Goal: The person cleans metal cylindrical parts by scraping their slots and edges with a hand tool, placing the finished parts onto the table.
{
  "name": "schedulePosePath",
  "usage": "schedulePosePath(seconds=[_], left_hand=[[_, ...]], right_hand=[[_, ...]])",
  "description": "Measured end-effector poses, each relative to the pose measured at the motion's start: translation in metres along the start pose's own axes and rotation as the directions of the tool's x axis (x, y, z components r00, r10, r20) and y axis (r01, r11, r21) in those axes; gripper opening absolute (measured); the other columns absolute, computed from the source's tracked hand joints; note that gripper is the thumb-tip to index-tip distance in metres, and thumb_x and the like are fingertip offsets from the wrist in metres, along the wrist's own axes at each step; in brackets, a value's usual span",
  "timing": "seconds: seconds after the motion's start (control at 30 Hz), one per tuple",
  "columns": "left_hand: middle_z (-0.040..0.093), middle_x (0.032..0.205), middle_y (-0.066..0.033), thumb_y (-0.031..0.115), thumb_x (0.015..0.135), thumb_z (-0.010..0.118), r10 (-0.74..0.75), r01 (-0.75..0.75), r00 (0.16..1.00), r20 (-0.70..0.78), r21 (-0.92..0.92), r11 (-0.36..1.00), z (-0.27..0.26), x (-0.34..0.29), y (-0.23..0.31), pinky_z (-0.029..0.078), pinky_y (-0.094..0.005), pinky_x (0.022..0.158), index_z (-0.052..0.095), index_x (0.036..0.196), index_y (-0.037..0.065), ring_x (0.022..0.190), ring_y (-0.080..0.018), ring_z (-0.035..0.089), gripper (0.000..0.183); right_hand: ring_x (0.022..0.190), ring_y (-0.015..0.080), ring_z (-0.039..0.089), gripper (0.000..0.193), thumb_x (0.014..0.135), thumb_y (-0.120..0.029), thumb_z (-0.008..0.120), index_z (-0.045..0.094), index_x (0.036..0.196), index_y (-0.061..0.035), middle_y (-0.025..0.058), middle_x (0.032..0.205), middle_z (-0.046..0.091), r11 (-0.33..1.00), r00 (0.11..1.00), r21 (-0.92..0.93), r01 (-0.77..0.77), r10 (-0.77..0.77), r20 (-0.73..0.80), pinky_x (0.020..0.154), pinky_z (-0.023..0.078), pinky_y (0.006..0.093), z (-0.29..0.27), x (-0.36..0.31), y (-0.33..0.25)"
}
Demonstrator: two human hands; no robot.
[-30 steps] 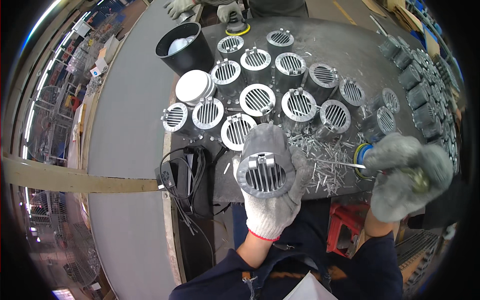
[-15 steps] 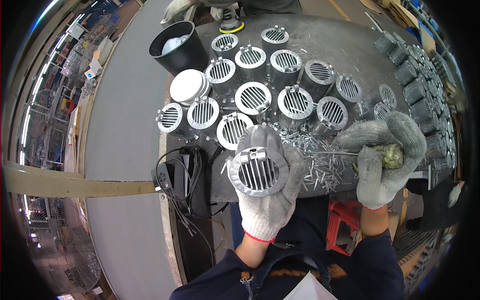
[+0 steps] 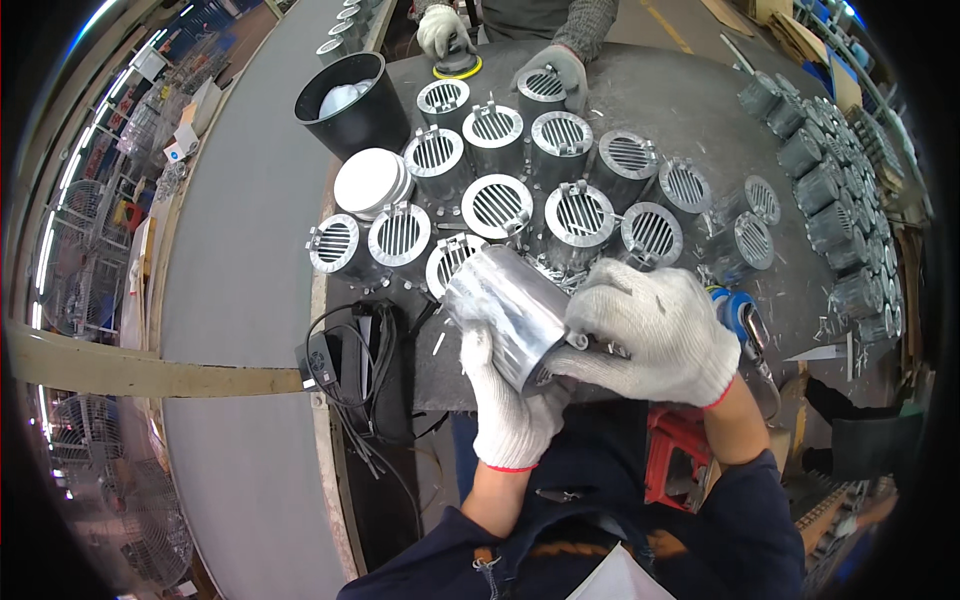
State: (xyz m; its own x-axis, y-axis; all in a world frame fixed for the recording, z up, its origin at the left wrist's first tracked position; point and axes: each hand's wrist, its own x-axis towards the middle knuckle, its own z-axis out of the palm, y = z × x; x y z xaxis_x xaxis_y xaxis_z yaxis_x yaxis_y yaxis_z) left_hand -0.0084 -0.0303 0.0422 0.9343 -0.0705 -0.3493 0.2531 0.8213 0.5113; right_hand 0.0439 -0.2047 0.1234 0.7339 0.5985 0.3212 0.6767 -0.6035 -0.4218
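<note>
A shiny metal cylinder lies tilted in my gloved left hand, its grated end turned toward the lower right. The left thumb and fingers wrap round it from below. My gloved right hand has its fingers closed at that end, by the small hinge lugs; the grate itself is mostly hidden. Just beyond stand several upright cylinders with slotted round lids. A blue-handled tool rests on the table to the right of my right hand.
Opposite, a co-worker's hand holds a sander, and another hand grips a lidded cylinder. A black bucket, white round lids, and a cabled black box sit leftward, beside a grey conveyor. More cylinders are stacked right.
My right hand no longer holds the thin-shafted tool and has moved left onto the cylinder. The cylinder's grated end has swung from facing me to the lower right. The co-worker's hand now grips a cylinder.
</note>
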Motion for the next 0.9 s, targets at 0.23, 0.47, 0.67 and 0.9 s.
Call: schedulePosePath(seconds=[0.23, 0.47, 0.67, 0.9], left_hand=[[0.061, 0.145, -0.0145, 0.050, 0.104, 0.065, 0.182, -0.185, 0.972, 0.148, 0.008, 0.983, -0.022, 0.009, 0.014, 0.051, -0.0470, 0.112, 0.043, 0.154, 0.002, 0.134, -0.0275, 0.060, 0.073], [0.055, 0.153, -0.0150, 0.069, 0.103, 0.053, 0.137, -0.133, 0.988, 0.072, -0.055, 0.990, -0.021, 0.027, 0.019, 0.050, -0.0493, 0.114, 0.039, 0.160, 0.009, 0.138, -0.0329, 0.057, 0.084], [0.054, 0.149, -0.0296, 0.081, 0.097, 0.045, -0.031, 0.044, 0.998, 0.062, -0.231, 0.972, -0.023, 0.022, 0.025, 0.054, -0.0641, 0.107, 0.038, 0.162, 0.005, 0.130, -0.0502, 0.059, 0.100], [0.065, 0.137, -0.0212, 0.069, 0.103, 0.049, -0.137, 0.185, 0.981, 0.140, -0.432, 0.883, -0.025, 0.020, 0.026, 0.066, -0.0544, 0.087, 0.051, 0.153, 0.011, 0.113, -0.0376, 0.072, 0.077]], right_hand=[[0.089, 0.0257, 0.081, 0.057, 0.083, -0.016, 0.088, 0.059, 0.130, -0.0033, 0.0140, 0.118, 0.074, 0.909, 0.961, 0.416, 0.017, 0.100, -0.257, 0.072, 0.063, 0.0346, 0.043, -0.019, 0.022], [0.087, 0.0118, 0.065, 0.056, 0.090, 0.007, 0.066, 0.039, 0.139, -0.0035, 0.0128, 0.113, 0.064, 0.113, 0.814, 0.961, -0.251, 0.563, 0.146, 0.074, 0.056, 0.0281, 0.089, -0.039, -0.027], [0.081, 0.0142, 0.062, 0.055, 0.090, 0.007, 0.059, 0.040, 0.140, -0.0037, 0.0132, 0.107, 0.064, 0.225, 0.861, 0.973, -0.050, 0.503, -0.072, 0.073, 0.053, 0.0272, 0.068, -0.046, -0.021], [0.072, 0.0193, 0.065, 0.027, 0.111, -0.016, 0.043, 0.041, 0.132, -0.0011, 0.0232, 0.105, 0.071, 0.604, 0.735, 0.796, -0.036, 0.555, -0.389, 0.064, 0.054, 0.0299, 0.036, -0.039, -0.018]])
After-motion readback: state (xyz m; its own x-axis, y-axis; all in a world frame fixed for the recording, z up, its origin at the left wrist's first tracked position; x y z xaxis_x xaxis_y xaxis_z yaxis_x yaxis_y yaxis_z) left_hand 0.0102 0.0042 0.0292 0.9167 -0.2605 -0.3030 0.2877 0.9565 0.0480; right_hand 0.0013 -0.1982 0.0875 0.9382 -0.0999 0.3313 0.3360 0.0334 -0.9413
